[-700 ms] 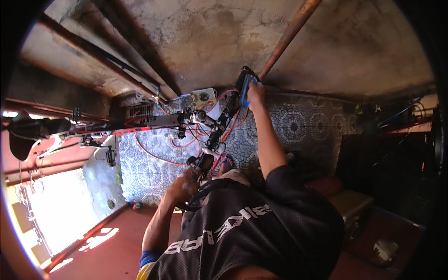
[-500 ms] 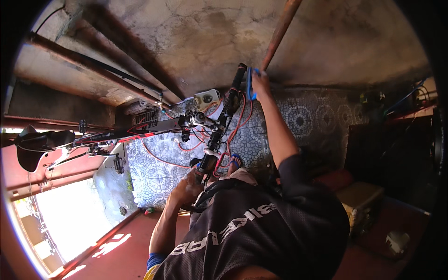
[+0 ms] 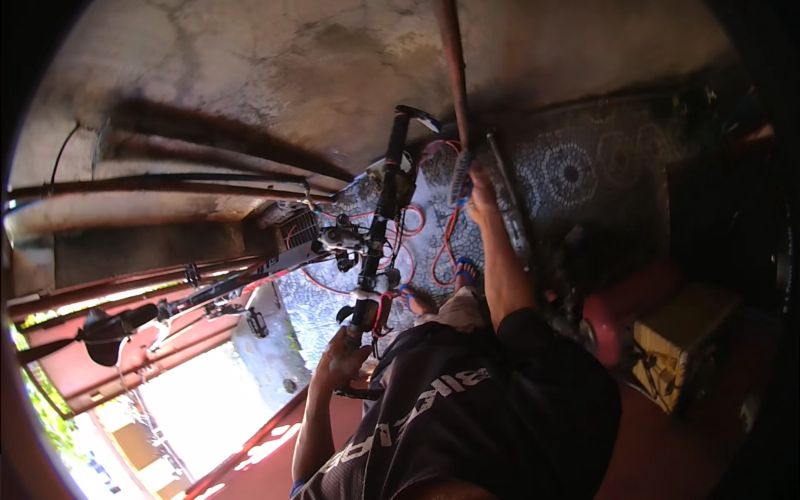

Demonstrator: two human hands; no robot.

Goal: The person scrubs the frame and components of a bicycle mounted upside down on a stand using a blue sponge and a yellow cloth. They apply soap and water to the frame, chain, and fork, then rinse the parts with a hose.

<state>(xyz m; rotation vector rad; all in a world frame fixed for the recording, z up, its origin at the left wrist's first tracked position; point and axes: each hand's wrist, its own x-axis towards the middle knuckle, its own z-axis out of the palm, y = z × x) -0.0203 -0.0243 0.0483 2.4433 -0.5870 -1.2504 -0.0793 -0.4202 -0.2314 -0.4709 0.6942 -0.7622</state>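
Looks like mid-scrub, though no telling how much is done: the left hand is wrapped round the near end of the handlebar while the right hand grips a blue brush just right of it, not touching.

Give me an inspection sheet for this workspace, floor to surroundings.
Surface: patterned tile floor; whether it is wet, cannot tell.
Things in use: bicycle with its handlebar turned across the person's front; blue brush to the right of the handlebar, apart from it.
Clutter: brown box at the right, in shadow.
Hands: left hand around the handlebar's near end; right hand gripping the blue brush.
Cables: red hose looped on the tile floor; power cords, nothing seen.
Surroundings: stained wall, rust-brown pipe against it.
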